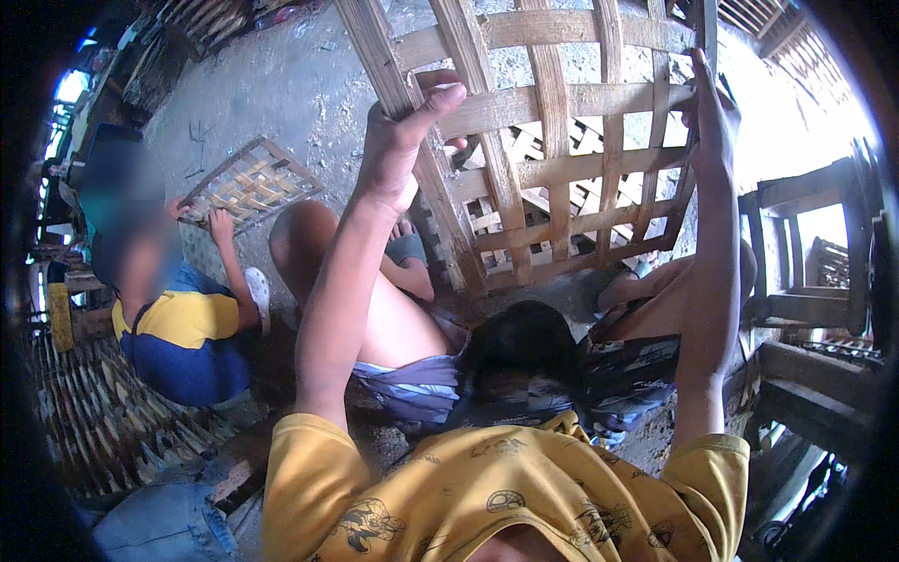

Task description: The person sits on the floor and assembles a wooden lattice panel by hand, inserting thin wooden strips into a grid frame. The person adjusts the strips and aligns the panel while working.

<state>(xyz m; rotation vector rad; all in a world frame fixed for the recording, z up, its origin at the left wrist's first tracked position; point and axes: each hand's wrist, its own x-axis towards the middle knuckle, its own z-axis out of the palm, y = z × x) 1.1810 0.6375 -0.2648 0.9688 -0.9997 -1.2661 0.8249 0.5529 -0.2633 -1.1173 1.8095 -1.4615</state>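
Observation:
My left hand (398, 155) is closed round the left wooden bar of a framed panel (552, 103) woven from flat bamboo strips, thumb on the near face. On the panel's right bar my right hand (714, 122) is closed too, its fingers partly hidden behind the edge. Both arms stretch forward, and the panel stands raised and tilted ahead of me, its top cut off by the picture's edge. Through its gaps a second, finer lattice (585, 159) shows beyond.
Between my knees is a dark-haired head (524, 342); a forearm with a grey band (407, 258) shows beside it. At left, another person (178, 318) holds a smaller woven panel (257, 187). Wooden frames (815, 253) stand at right; slatted bamboo (80, 421) lies at left.

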